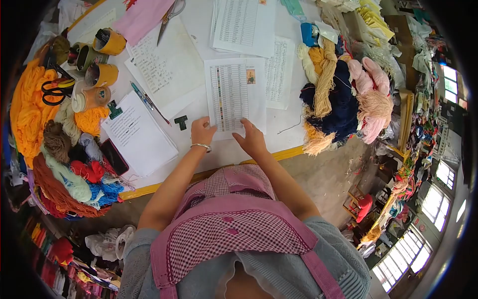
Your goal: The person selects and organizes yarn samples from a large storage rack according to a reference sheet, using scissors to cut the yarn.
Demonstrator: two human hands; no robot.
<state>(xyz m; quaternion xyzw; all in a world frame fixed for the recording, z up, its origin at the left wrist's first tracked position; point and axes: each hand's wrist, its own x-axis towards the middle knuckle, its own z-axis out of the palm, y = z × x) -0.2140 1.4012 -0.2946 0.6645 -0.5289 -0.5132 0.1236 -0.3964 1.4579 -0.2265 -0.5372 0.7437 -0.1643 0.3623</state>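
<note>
A printed sheet (pixel 255 102) with a table of rows, a coloured strip and a small picture lies in front of me on the white table. My left hand (pixel 202 131) is at its lower left edge, fingers curled and closed on the paper's margin. On the lower right part of the same sheet rests my right hand (pixel 252 139), thumb and forefinger apart. Just left of my left hand is a dark green clip (pixel 181 122). Further left, pens (pixel 144 97) lie beside a clipped stack of written pages (pixel 142 134).
Yarn skeins crowd the left, including an orange bundle (pixel 35 107), and the right, including a navy bundle (pixel 341 97). Black-handled scissors (pixel 57 92), cans (pixel 105 74) and a phone (pixel 114 156) sit at left. Large scissors (pixel 168 21) and more printed sheets (pixel 244 25) lie farther back.
</note>
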